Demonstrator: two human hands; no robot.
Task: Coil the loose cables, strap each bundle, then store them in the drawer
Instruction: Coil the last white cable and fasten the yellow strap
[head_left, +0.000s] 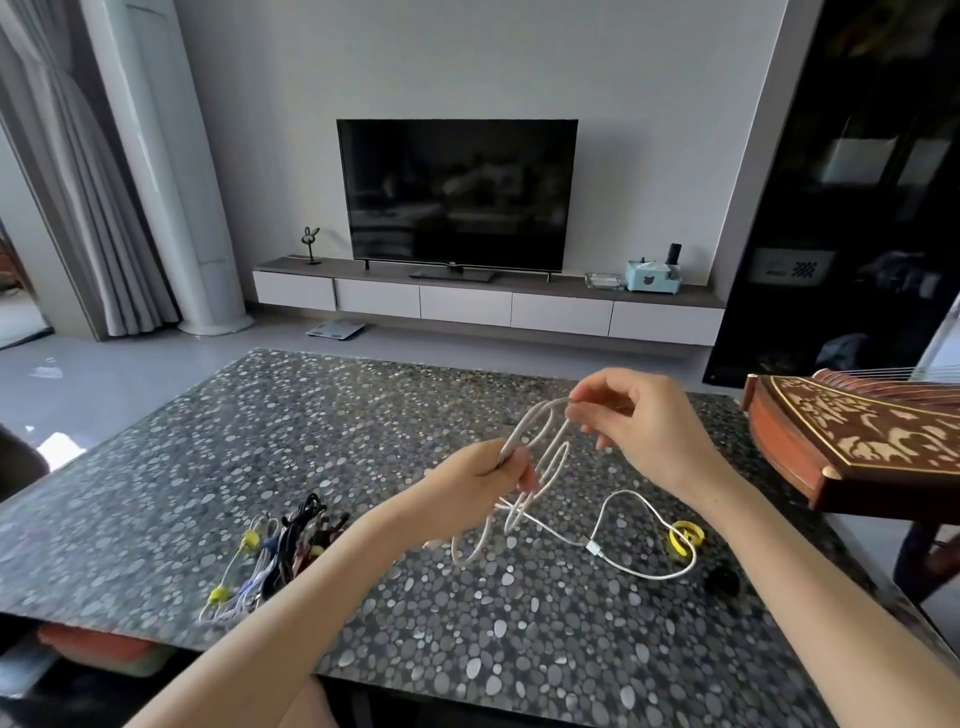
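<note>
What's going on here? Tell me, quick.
A person is coiling a white cable above the pebble-patterned table. The left hand grips the gathered loops; the right hand pinches the top of a loop. The cable's tail and connector lie uncoiled on the table beside a yellow strap. Other bundles with yellow ties sit at the left.

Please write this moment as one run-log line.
step: coiling | left hand: grips white cable loops | right hand: pinches top loop | cable tail: on table
</note>
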